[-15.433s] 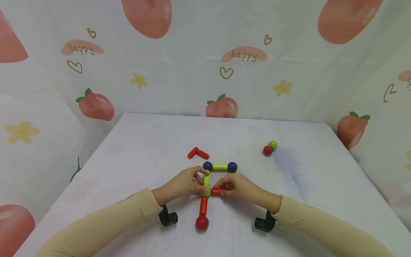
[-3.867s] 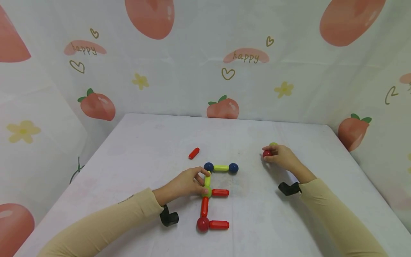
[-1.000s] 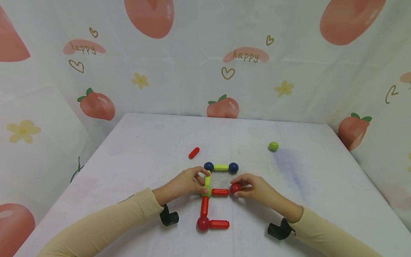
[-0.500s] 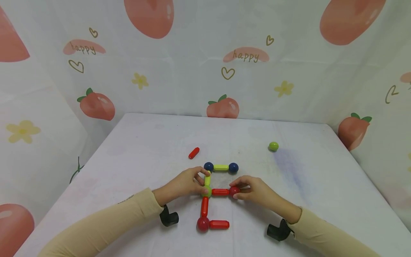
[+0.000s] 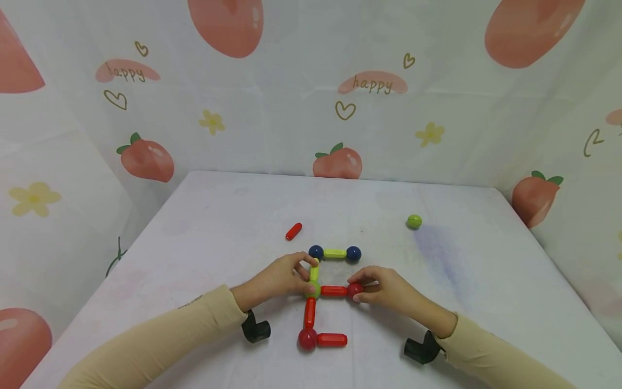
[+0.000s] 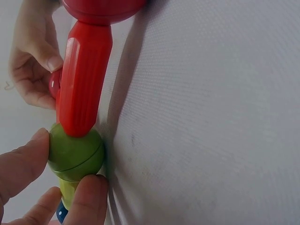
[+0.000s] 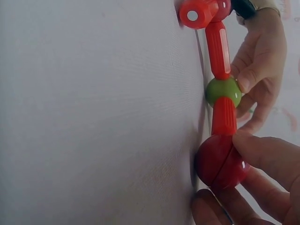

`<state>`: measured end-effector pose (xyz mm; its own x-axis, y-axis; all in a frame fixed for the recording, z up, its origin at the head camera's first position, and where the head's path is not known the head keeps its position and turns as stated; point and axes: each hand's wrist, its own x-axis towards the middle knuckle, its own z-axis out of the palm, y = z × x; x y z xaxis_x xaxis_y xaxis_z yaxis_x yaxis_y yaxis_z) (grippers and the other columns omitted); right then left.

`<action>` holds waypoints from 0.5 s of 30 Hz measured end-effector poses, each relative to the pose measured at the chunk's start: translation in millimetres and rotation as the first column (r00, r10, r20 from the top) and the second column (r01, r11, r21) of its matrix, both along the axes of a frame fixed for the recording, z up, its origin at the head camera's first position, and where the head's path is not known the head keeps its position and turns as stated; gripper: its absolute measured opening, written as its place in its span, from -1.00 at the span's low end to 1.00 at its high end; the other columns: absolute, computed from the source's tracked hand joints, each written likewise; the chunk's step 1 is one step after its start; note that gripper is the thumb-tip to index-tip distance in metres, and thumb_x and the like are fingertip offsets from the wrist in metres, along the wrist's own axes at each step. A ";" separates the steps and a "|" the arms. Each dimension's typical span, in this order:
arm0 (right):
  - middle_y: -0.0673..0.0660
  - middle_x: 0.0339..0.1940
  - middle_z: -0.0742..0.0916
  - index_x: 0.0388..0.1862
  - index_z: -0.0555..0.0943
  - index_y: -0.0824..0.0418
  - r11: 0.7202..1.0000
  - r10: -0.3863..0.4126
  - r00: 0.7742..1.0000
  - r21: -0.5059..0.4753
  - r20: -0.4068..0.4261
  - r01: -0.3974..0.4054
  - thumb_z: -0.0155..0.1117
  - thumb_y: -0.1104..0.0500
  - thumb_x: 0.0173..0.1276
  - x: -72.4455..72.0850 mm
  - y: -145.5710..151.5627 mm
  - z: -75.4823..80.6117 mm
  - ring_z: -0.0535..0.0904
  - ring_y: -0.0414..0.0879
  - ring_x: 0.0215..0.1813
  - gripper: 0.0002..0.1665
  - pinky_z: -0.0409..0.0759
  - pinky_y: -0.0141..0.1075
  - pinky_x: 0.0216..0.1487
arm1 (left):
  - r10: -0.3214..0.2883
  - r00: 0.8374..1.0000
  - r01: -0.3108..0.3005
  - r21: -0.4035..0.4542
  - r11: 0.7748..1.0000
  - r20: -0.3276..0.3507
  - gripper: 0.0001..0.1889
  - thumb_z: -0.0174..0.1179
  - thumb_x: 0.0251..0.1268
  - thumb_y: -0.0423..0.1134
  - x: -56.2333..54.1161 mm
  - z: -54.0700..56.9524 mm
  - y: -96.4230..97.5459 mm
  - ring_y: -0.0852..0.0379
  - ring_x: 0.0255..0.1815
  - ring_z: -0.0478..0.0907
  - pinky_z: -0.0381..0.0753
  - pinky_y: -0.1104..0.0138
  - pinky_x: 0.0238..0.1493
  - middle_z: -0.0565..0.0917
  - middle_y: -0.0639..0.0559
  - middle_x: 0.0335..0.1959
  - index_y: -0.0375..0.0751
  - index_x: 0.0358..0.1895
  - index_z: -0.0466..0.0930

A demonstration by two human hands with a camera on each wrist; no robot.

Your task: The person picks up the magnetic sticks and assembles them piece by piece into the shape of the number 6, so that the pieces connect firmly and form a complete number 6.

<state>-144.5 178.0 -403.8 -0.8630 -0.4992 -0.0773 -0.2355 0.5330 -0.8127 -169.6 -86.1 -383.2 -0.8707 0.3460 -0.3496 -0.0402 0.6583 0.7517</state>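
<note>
An E-like figure of magnetic rods and balls lies on the table (image 5: 204,335). With thumb and fingertips my left hand (image 5: 279,276) grips the green ball (image 6: 76,152) at its middle joint, fingers also along the yellow-green rod (image 5: 314,272) above. A red ball (image 7: 220,161) sits at the free end of the middle red rod (image 5: 333,291), pinched by my right hand (image 5: 391,289). Below, another red rod (image 5: 309,313) runs to a second red ball (image 5: 307,339), with a lower red rod (image 5: 332,340) pointing right. On top, two blue balls (image 5: 353,254) flank a yellow-green crossbar rod (image 5: 335,253).
One loose red rod (image 5: 293,232) lies behind the figure, left of centre. Farther back on the right is a loose green ball (image 5: 414,221). Black wrist cameras (image 5: 423,348) hang below both cuffs. A printed curtain (image 5: 291,108) closes the back and sides.
The right hand took the red ball from beside the loose green one and brought it against the middle rod's end. Earlier, one loose red rod joined the bottom. The left hand has stayed put.
</note>
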 end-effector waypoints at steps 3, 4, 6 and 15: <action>0.25 0.01 0.77 0.01 0.68 0.34 1.000 -0.001 1.000 0.003 0.004 0.001 0.48 0.34 0.24 0.1 -0.2 0.6 0.74 0.09 0.07 -0.65 0.73 -0.25 0.05 | 0.007 1.000 -0.007 -0.001 1.000 0.007 -0.51 0.53 0.09 -0.31 0.4 0.4 0.6 0.13 -0.21 0.60 0.62 0.34 -0.23 0.67 0.00 -0.22 -0.03 0.11 0.58; 0.25 0.01 0.77 0.02 0.68 0.34 1.000 -0.001 1.000 0.005 0.005 0.001 0.48 0.33 0.24 0.1 -0.2 0.7 0.73 0.09 0.07 -0.65 0.73 -0.25 0.05 | 0.007 1.000 -0.007 -0.002 1.000 0.008 -0.51 0.53 0.09 -0.31 0.4 0.5 0.7 0.13 -0.21 0.59 0.62 0.34 -0.23 0.67 0.00 -0.22 -0.02 0.11 0.58; 0.25 0.01 0.77 0.02 0.68 0.33 1.000 -0.003 1.000 0.009 0.007 0.003 0.48 0.33 0.24 0.2 -0.3 0.9 0.73 0.09 0.07 -0.65 0.73 -0.24 0.05 | 0.009 1.000 -0.009 -0.001 1.000 0.011 -0.51 0.53 0.09 -0.30 0.5 0.5 0.9 0.13 -0.21 0.59 0.62 0.34 -0.23 0.66 0.00 -0.22 -0.02 0.11 0.58; 0.27 0.02 0.77 0.03 0.68 0.34 1.000 0.006 1.000 0.006 0.001 -0.006 0.49 0.32 0.24 -0.4 0.2 0.6 0.73 0.12 0.08 -0.64 0.73 -0.24 0.05 | 0.007 1.000 -0.007 -0.003 1.000 0.012 -0.51 0.53 0.10 -0.30 0.6 0.9 0.9 0.13 -0.22 0.59 0.60 0.35 -0.23 0.66 0.00 -0.22 -0.02 0.10 0.58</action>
